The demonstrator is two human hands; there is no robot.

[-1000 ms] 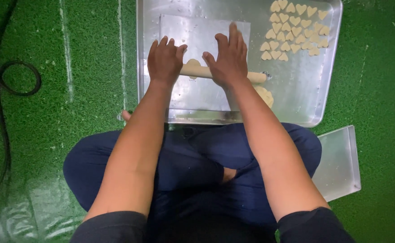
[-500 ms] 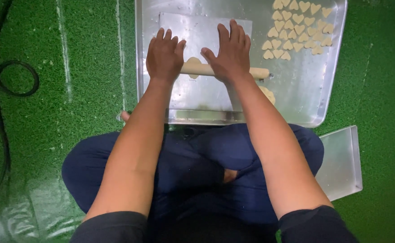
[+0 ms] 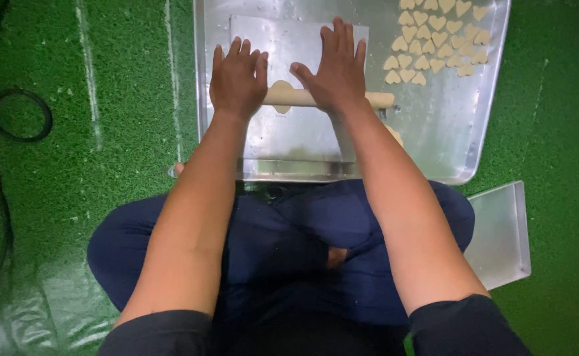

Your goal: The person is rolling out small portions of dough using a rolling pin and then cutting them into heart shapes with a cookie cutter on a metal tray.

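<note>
Right now the person sits cross-legged on green artificial turf [image 3: 104,132], arms stretched forward over a big metal tray [image 3: 448,138] that lies on the floor in front of the knees. Both palms press flat on a pale wooden rolling pin [image 3: 296,97]. The left hand [image 3: 238,82] covers the pin's left end; the right hand [image 3: 334,69] sits on the middle, leaving the right end poking out bare. On both hands the fingers are straight and slightly fanned, not curled around the pin, so nothing is gripped, only pushed down on.

The pin's long axis runs left to right across the tray, square to the forearms, so it lies directly under the palms and any roll would run toward or away from the body. Under it, between the two hands, a small flattened piece of dough [image 3: 281,89] peeks out, lying on a smaller shiny metal sheet [image 3: 283,46] set inside the tray. Both hands are about equally near the dough, one on either side of it.

Up in the tray's far right corner sits a cluster of small heart-shaped dough pieces [image 3: 434,39], packed close in rows. A second, smaller empty tray [image 3: 500,237] lies by the right knee. A black cable [image 3: 12,115] loops on the turf well off to the left. I see no packages, labels or signs.
</note>
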